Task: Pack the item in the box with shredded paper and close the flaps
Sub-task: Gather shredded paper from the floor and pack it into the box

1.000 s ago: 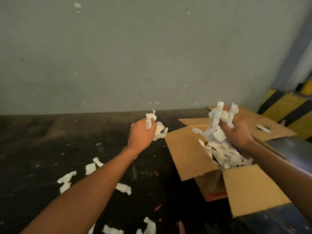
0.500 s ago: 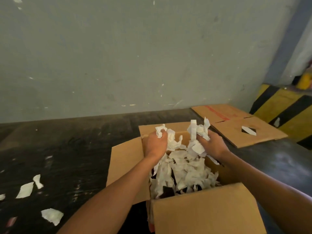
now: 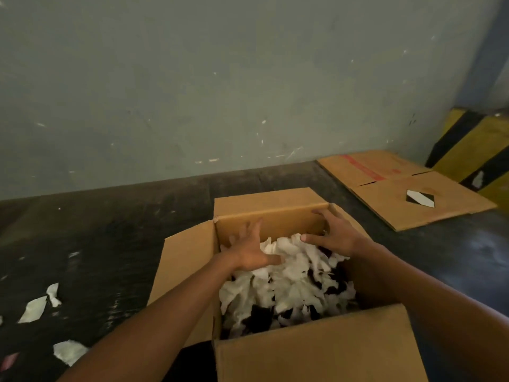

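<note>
A grey-green wall (image 3: 220,78) fills the far half of the view, meeting a dark floor (image 3: 96,230) that runs toward the near edge. At the far right stands a yellow and black striped barrier (image 3: 473,150). Just left of it, flat on the floor, lies a sheet of cardboard (image 3: 385,188) with a red stripe and a black and white diamond mark.

In the near middle sits the box (image 3: 316,351), open at the top, with all its flaps up or spread: one leans out to the left, one stands at the far side, one rises at the near side. The inside is heaped with white shredded paper (image 3: 289,279), and dark patches show between the strips; the item itself cannot be made out beneath it.

Both arms reach from the near edge into the box. The left hand (image 3: 248,252) is spread flat, fingers apart, lying on the paper at the far left of the heap and gripping nothing. The right hand (image 3: 333,232) is also spread wide, fingers fanned near the far flap's right end, thumb pointing left over the paper; it holds nothing.

A few loose scraps (image 3: 38,307) of paper lie on the floor at the near left, well apart from the box.
</note>
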Tool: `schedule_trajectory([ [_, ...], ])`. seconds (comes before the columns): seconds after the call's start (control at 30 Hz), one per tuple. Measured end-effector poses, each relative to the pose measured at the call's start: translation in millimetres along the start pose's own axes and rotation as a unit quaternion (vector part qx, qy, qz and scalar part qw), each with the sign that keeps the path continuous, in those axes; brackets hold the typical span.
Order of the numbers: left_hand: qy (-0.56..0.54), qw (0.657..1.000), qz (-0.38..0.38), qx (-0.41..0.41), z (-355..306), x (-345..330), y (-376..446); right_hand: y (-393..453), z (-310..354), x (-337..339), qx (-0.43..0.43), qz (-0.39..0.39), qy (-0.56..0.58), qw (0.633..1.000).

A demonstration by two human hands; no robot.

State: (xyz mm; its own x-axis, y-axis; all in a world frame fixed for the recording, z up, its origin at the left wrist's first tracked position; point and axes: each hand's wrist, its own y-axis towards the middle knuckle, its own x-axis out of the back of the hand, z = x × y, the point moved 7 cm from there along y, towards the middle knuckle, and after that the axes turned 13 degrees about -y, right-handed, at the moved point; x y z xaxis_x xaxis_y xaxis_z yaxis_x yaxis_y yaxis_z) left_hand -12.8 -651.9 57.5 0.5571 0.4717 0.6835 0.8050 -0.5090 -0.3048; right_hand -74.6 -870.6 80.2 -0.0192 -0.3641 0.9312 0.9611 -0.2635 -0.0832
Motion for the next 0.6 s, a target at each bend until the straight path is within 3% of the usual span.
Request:
schedule_trajectory([
  [0.2,0.124,0.985,0.113,0.05,16,-41,5,12,-5,-42,-0.014,0.067,-0.07,0.995],
  [0.3,0.105,0.983,0.118,0.09,33,-68,16,16,-14,-82,-0.05,0.163,-0.075,0.983],
  [0.43,0.098,0.985,0.121,0.07,34,-90,22,23,-15,-120,-0.055,0.266,-0.081,0.959],
  [0.6,0.141,0.976,0.14,0.092,55,-111,38,37,2,-147,0.005,0.301,-0.131,0.944],
])
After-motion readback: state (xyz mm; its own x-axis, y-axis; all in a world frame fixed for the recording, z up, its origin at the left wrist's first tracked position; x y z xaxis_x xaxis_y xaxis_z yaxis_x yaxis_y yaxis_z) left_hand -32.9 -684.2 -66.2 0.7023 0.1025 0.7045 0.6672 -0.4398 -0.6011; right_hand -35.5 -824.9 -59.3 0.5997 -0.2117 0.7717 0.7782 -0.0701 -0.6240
